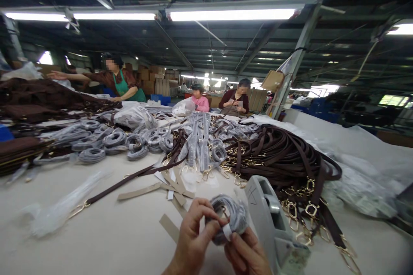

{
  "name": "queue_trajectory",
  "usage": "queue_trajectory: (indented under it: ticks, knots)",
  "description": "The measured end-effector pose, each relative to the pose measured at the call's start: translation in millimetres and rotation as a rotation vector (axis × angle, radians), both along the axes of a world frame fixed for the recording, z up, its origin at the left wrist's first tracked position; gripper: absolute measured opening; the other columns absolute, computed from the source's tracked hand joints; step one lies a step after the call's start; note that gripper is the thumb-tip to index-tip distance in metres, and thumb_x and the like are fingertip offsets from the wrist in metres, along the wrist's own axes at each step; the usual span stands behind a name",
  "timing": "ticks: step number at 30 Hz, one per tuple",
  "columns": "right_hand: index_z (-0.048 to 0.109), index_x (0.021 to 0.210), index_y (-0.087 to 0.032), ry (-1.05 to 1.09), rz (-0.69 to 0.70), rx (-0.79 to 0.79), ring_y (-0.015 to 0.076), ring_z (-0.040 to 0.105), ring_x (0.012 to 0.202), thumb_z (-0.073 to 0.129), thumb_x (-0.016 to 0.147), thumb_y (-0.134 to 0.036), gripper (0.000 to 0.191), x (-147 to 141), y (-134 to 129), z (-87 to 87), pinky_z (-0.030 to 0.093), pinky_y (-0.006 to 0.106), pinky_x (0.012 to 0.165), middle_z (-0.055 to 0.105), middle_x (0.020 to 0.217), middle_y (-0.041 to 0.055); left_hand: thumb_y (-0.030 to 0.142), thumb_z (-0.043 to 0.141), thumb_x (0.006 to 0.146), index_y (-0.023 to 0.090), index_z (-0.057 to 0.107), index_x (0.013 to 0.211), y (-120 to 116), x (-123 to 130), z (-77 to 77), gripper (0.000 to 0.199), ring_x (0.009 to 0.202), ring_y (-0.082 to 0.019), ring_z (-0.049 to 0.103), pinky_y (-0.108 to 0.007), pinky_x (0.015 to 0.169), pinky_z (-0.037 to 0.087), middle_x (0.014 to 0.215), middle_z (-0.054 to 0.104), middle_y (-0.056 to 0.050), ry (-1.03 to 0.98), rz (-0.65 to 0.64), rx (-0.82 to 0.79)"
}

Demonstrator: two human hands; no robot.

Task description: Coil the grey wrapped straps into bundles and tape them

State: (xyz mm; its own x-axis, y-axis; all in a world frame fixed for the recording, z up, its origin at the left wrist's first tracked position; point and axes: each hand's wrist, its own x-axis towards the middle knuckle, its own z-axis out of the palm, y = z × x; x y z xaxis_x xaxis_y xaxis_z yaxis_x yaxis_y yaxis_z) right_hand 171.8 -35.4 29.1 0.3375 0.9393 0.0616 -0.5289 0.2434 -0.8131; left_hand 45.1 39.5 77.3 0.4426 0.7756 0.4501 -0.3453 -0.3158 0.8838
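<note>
Between my two hands is a rolled strap (238, 212) in clear plastic wrap, with a white band around its lower part. My left hand (196, 232) pinches the coil's left side, its fingers reaching over the hole in the middle. From the lower right, my right hand (245, 251) grips the coil close to the white band. Just right of my hands stands a grey tape dispenser (266, 210). Strips of brown card (142, 191) lie on the table behind my left hand.
Dark brown straps with gold clasps (280, 154) are heaped at the right. Several wrapped coils (92, 155) spread across the table's middle and left. One loose strap (129, 178) runs over the white tabletop (106, 236). Three people (237, 99) are at the far side.
</note>
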Motion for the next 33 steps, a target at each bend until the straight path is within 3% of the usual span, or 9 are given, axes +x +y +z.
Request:
queue_trajectory:
  ticks: [3,7,11,15,18,21,24,29,33]
  knots:
    - [0.076,0.092,-0.022,-0.118,-0.033,-0.058,0.0023,0.020,0.041,0.084,0.065,-0.046,0.037,6.0,-14.7,8.9,0.017,0.019,0.041,0.056,0.057,-0.0021,0.016,0.053,0.083,0.021,0.068,0.089,8.8,-9.7,10.5,0.017,0.095,-0.022,0.058,-0.032,0.087,0.045,0.097,0.059,-0.005,0.040,-0.088,-0.101]
    - [0.078,0.089,-0.022,-0.178,-0.065,-0.152,0.0094,0.038,0.046,0.088,0.055,-0.047,0.043,12.1,-29.5,17.6,0.033,0.023,0.045,0.060,0.059,0.0016,0.011,0.049,0.082,0.022,0.072,0.096,10.2,-18.1,21.8,0.029,0.109,-0.025,0.054,-0.037,0.098,0.039,0.110,0.060,-0.008,0.221,-0.120,0.265]
    - [0.078,0.090,-0.023,-0.237,-0.039,-0.200,0.0085,0.033,0.041,0.085,0.059,-0.049,0.041,17.0,-33.4,23.0,0.030,0.025,0.041,0.059,0.057,0.0012,0.006,0.050,0.076,0.020,0.070,0.105,4.1,-17.2,25.6,0.038,0.109,-0.027,0.051,-0.043,0.098,0.038,0.112,0.058,-0.010,0.347,-0.031,0.529]
    - [0.078,0.090,-0.022,-0.319,-0.006,-0.188,0.0044,0.027,0.040,0.084,0.061,-0.053,0.043,18.0,-34.4,26.5,0.021,0.021,0.039,0.050,0.051,-0.0026,0.010,0.052,0.080,0.020,0.072,0.090,1.9,-12.8,21.9,0.025,0.101,-0.027,0.052,-0.045,0.093,0.039,0.100,0.061,-0.009,0.457,0.064,0.539]
    - [0.077,0.097,-0.021,-0.341,0.033,-0.176,0.0025,0.026,0.040,0.082,0.064,-0.054,0.046,18.8,-33.6,20.9,0.022,0.019,0.039,0.046,0.053,-0.0046,0.005,0.054,0.076,0.020,0.071,0.081,2.9,-11.0,16.3,0.023,0.115,-0.030,0.047,-0.050,0.101,0.034,0.116,0.060,-0.010,0.467,0.130,0.574]
    - [0.075,0.102,-0.021,-0.364,0.123,-0.133,0.0026,0.025,0.038,0.080,0.069,-0.049,0.043,22.0,-31.4,10.6,0.024,0.019,0.036,0.045,0.054,-0.0053,-0.004,0.050,0.066,0.022,0.070,0.087,4.9,-10.3,11.6,0.039,0.137,-0.034,0.029,-0.055,0.112,0.022,0.151,0.037,-0.007,0.492,0.051,0.576]
    - [0.074,0.104,-0.022,-0.391,0.196,-0.119,0.0028,0.026,0.038,0.078,0.073,-0.046,0.040,23.8,-30.8,5.4,0.027,0.019,0.036,0.051,0.060,-0.0031,-0.004,0.050,0.061,0.020,0.070,0.081,7.0,-10.0,9.5,0.037,0.145,-0.038,0.017,-0.060,0.115,0.014,0.161,0.022,-0.005,0.605,-0.099,0.543]
    - [0.076,0.092,-0.022,-0.355,0.051,-0.203,0.0086,0.037,0.046,0.084,0.065,-0.046,0.037,16.7,-32.8,16.2,0.036,0.022,0.043,0.056,0.058,-0.0011,0.000,0.053,0.063,0.020,0.071,0.084,7.1,-10.6,7.9,0.035,0.141,-0.036,0.030,-0.057,0.116,0.019,0.152,0.037,-0.011,0.557,-0.073,0.555]
    - [0.078,0.086,-0.024,-0.306,-0.061,-0.228,0.0181,0.055,0.067,0.091,0.055,-0.041,0.038,12.3,-30.6,21.2,0.049,0.030,0.064,0.066,0.070,0.0023,-0.001,0.053,0.065,0.018,0.070,0.085,8.0,-11.2,4.0,0.033,0.135,-0.033,0.040,-0.048,0.111,0.035,0.143,0.046,-0.015,0.461,-0.012,0.521]
